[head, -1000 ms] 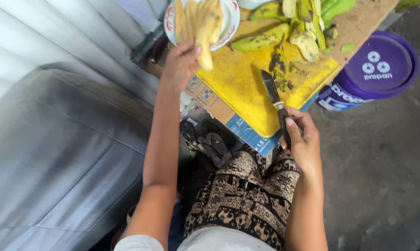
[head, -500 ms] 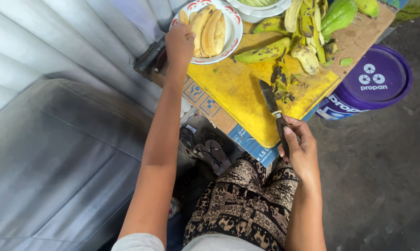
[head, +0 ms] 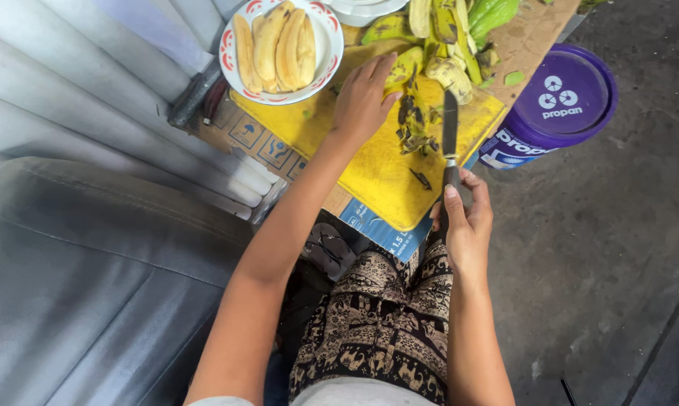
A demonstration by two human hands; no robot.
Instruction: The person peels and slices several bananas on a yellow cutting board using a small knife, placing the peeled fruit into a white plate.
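Note:
My right hand (head: 466,222) grips the black handle of a knife (head: 450,131), its blade pointing away over the yellow mat (head: 369,165). My left hand (head: 362,98) reaches across the mat with fingers apart, its fingertips touching an unpeeled plantain (head: 407,64). A red-and-white plate (head: 326,41) at the far left of the mat holds several peeled plantains (head: 279,49). Dark peel scraps (head: 415,128) lie between my hands.
More green plantains and peels (head: 467,22) are heaped at the mat's far end. A purple lidded bucket (head: 554,105) stands to the right on the concrete floor. The mat rests on cardboard (head: 242,131). A grey cushioned seat (head: 91,286) is on the left.
My left hand has let go of the plate of peeled plantains and moved right to the unpeeled plantain. The right hand keeps hold of the knife.

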